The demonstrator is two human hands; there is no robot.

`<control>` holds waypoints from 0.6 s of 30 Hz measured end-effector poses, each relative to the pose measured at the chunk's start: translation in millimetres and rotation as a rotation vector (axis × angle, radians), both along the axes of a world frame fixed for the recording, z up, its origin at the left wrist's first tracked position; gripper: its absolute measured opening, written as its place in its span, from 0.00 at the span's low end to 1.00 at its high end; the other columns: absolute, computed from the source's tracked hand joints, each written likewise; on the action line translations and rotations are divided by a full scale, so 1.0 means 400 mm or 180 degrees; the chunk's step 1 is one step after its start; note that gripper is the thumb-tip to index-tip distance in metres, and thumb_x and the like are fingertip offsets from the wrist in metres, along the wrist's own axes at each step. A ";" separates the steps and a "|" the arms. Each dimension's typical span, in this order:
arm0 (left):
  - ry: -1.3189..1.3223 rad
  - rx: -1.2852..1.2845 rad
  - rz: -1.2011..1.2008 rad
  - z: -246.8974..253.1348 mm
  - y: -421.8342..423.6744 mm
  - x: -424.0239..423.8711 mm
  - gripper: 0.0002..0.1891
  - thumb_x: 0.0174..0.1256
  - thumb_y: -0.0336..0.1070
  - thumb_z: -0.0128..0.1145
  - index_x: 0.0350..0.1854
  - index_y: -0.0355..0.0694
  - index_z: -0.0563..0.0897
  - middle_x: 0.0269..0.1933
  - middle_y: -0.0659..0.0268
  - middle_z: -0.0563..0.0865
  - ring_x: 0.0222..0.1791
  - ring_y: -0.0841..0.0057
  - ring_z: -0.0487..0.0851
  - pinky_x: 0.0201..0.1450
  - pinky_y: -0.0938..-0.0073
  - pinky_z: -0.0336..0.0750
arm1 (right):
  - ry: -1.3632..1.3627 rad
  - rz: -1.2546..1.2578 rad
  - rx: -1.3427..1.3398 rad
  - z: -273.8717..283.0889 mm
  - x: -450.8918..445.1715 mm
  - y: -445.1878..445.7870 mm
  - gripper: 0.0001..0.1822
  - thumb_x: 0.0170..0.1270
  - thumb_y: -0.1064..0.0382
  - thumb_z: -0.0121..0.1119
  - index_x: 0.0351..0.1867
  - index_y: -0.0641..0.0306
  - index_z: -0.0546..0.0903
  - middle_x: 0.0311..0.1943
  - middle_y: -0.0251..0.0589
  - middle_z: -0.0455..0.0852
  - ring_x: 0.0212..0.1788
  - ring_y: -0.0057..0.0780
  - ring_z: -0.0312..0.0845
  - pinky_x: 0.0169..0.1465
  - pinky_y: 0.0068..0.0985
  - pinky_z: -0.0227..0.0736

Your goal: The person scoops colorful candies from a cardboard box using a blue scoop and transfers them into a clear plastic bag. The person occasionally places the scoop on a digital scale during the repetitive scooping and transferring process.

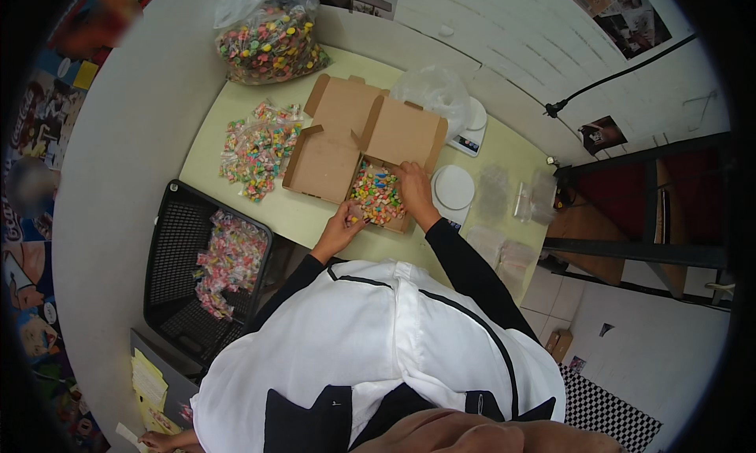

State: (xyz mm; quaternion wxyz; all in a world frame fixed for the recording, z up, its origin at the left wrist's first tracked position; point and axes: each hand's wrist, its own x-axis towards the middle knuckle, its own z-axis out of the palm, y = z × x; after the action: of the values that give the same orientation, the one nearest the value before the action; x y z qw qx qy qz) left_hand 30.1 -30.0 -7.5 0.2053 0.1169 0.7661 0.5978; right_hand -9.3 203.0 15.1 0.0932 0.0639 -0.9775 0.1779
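An open cardboard box on the table holds many small, multicoloured candies, with a few blue pieces near its far side. At the box's near left corner, my left hand pinches what looks like a small clear plastic bag with some candies in it. My right hand reaches over the box's right side, its fingertips down by the candies. Whether those fingers hold any pieces is hidden. Just right of this hand stands a white kitchen scale with a round platform.
Another open cardboard box adjoins on the left, beside filled candy bags. A large candy sack stands behind. Bagged sweets lie in a black basket. Flat clear bags lie right. Another person's hand shows lower left.
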 end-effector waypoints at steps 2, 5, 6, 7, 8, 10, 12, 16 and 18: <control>0.0010 -0.0023 -0.0038 0.003 -0.001 0.000 0.25 0.62 0.37 0.63 0.60 0.39 0.71 0.50 0.56 0.84 0.50 0.67 0.82 0.53 0.71 0.75 | 0.0078 -0.0052 -0.0074 -0.022 0.009 -0.006 0.14 0.45 0.70 0.63 0.38 0.61 0.85 0.35 0.41 0.79 0.44 0.40 0.75 0.49 0.36 0.72; 0.0025 0.0016 -0.0034 -0.019 -0.010 0.005 0.26 0.62 0.37 0.63 0.61 0.38 0.71 0.50 0.55 0.84 0.50 0.67 0.83 0.53 0.71 0.75 | 0.0252 -0.0076 -0.0232 -0.048 0.017 -0.018 0.13 0.46 0.70 0.63 0.37 0.61 0.85 0.35 0.42 0.79 0.45 0.41 0.74 0.50 0.37 0.71; 0.0024 0.0047 -0.0026 -0.021 -0.009 0.008 0.26 0.62 0.37 0.64 0.61 0.38 0.71 0.49 0.55 0.84 0.50 0.68 0.83 0.53 0.71 0.75 | 0.0245 -0.0107 -0.0296 -0.052 0.018 -0.018 0.13 0.47 0.70 0.63 0.37 0.62 0.85 0.36 0.42 0.79 0.45 0.42 0.74 0.50 0.37 0.71; 0.0022 0.0078 -0.0015 -0.023 -0.009 0.009 0.26 0.62 0.37 0.64 0.61 0.38 0.71 0.49 0.55 0.84 0.50 0.68 0.83 0.53 0.71 0.75 | 0.0237 -0.0136 -0.0361 -0.056 0.017 -0.016 0.12 0.47 0.71 0.62 0.37 0.62 0.85 0.36 0.42 0.79 0.45 0.43 0.74 0.50 0.37 0.71; 0.0059 0.0054 -0.0009 -0.026 -0.011 0.005 0.26 0.61 0.37 0.64 0.60 0.38 0.71 0.48 0.55 0.84 0.49 0.68 0.83 0.52 0.72 0.75 | 0.0237 -0.0145 -0.0430 -0.059 0.012 -0.010 0.12 0.48 0.71 0.62 0.37 0.62 0.85 0.36 0.42 0.79 0.45 0.43 0.74 0.51 0.37 0.71; 0.0113 0.0001 0.0009 -0.016 -0.013 0.003 0.25 0.61 0.37 0.64 0.60 0.38 0.72 0.47 0.55 0.85 0.48 0.70 0.83 0.52 0.73 0.75 | 0.0215 -0.0160 -0.0572 -0.056 0.009 -0.003 0.12 0.48 0.71 0.62 0.37 0.62 0.84 0.36 0.43 0.79 0.46 0.43 0.74 0.51 0.37 0.70; 0.0168 0.0138 0.0129 -0.007 -0.007 0.005 0.24 0.61 0.37 0.64 0.58 0.37 0.73 0.43 0.56 0.84 0.44 0.70 0.83 0.49 0.73 0.75 | 0.0156 -0.0258 -0.0842 -0.048 0.013 0.000 0.12 0.48 0.72 0.62 0.37 0.62 0.85 0.36 0.43 0.79 0.46 0.43 0.74 0.51 0.36 0.70; 0.0482 -0.0004 0.0260 0.019 0.000 -0.021 0.23 0.60 0.37 0.65 0.56 0.36 0.75 0.36 0.58 0.82 0.35 0.71 0.80 0.41 0.73 0.74 | 0.0024 -0.0472 -0.1550 0.008 0.033 0.002 0.12 0.48 0.72 0.63 0.37 0.62 0.85 0.35 0.42 0.80 0.45 0.42 0.75 0.50 0.35 0.70; 0.0538 -0.0171 0.0290 0.072 0.010 -0.035 0.22 0.59 0.37 0.65 0.54 0.35 0.76 0.34 0.58 0.81 0.33 0.71 0.78 0.38 0.72 0.73 | -0.0180 -0.0558 -0.2075 0.065 0.051 -0.005 0.12 0.49 0.72 0.63 0.38 0.62 0.85 0.36 0.42 0.80 0.45 0.40 0.75 0.50 0.33 0.70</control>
State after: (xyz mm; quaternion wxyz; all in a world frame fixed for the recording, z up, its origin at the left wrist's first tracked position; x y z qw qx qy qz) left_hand 16.2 -26.1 21.2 0.1157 0.1265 0.8010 0.5737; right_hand 10.9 200.8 41.0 0.0966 -0.0585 -0.8732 0.4742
